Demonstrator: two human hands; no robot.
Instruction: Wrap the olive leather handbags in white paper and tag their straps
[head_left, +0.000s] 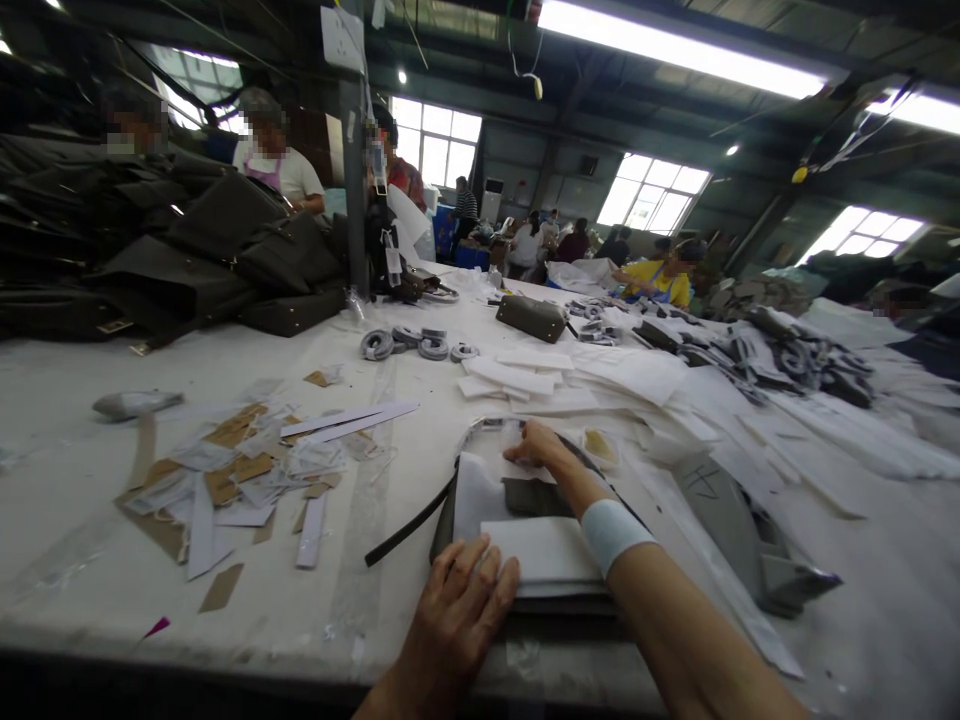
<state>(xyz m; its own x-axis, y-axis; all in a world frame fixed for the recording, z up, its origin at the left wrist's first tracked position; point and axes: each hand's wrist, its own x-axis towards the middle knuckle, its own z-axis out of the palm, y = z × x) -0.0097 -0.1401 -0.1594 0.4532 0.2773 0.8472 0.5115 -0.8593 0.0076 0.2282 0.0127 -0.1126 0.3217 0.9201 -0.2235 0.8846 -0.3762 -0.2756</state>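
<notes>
A dark olive handbag (536,497) lies flat near the table's front edge, partly wrapped in white paper (544,550), with a dark strap (409,525) trailing to the left. My left hand (457,610) lies flat on the bag's near left corner, fingers stretched out. My right hand (536,445) reaches across the bag to its far edge, fingers curled on a clear plastic wrapper (495,428); a white band sits on that wrist.
Cardboard and paper scraps (232,475) litter the left of the white table (112,560). Grey strap rolls (416,343), white sheets (525,380) and another bag (532,315) lie further back. Dark bags (187,260) pile at left. Several people work around the far side.
</notes>
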